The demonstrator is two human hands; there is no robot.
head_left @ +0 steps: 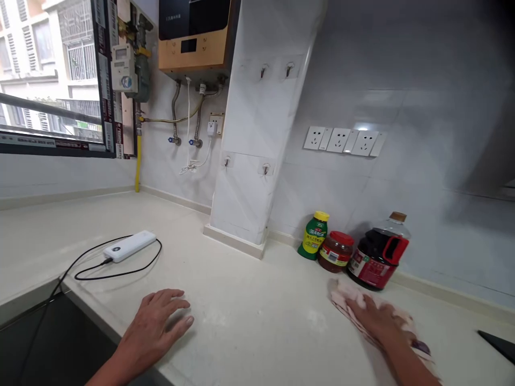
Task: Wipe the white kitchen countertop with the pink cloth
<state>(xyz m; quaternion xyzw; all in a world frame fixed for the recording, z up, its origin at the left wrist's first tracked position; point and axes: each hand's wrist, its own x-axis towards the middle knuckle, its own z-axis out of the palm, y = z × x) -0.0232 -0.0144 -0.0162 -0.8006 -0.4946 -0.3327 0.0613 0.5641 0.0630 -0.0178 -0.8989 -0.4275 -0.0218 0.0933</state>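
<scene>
My right hand (pixel 376 321) presses on a pale pink cloth (pixel 346 292) spread over the countertop (pixel 257 321), its fingers bent into the fabric. A darker patch shows on the cloth near my wrist. Over the counter's front edge, my left hand (pixel 155 327) is open and holds nothing, thumb apart from the fingers. Close behind the cloth stands a large bottle of dark liquid (pixel 378 254) with a red handle and brown cap. Beside it are a red-lidded jar (pixel 336 252) and a green bottle with a yellow cap (pixel 314 236).
A white power bank (pixel 129 246) with a black cable (pixel 120 276) lies on the left counter. A tiled pillar (pixel 245 198) juts out at the back. Wall sockets (pixel 340 140) and a water heater (pixel 197 40) are above. A dark flat object (pixel 499 346) lies at far right.
</scene>
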